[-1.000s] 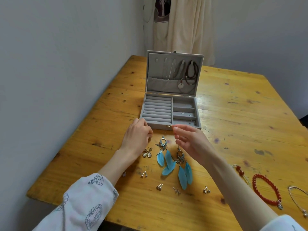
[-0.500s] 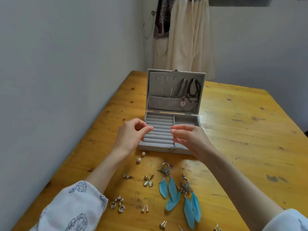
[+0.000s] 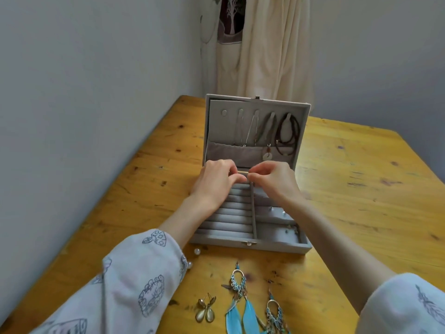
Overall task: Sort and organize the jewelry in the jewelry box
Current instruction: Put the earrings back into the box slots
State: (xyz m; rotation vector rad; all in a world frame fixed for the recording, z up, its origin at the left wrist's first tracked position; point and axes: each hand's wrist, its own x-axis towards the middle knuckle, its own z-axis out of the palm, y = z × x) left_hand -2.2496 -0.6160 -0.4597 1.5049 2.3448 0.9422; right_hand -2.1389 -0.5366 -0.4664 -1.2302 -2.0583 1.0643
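Whatever both hands [image 3: 248, 180] pinch, too small to discern.

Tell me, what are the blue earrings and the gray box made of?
The blue earrings look like dyed feathers hung from silvery metal hoops: soft, pointed vanes, shiny loops. The jewelry box seems covered in gray velvet or suede-like fabric, matte and fuzzy, with a small brass-colored clasp.

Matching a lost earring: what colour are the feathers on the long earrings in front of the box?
Light blue feathers, on silvery hoops; the head view shows them.
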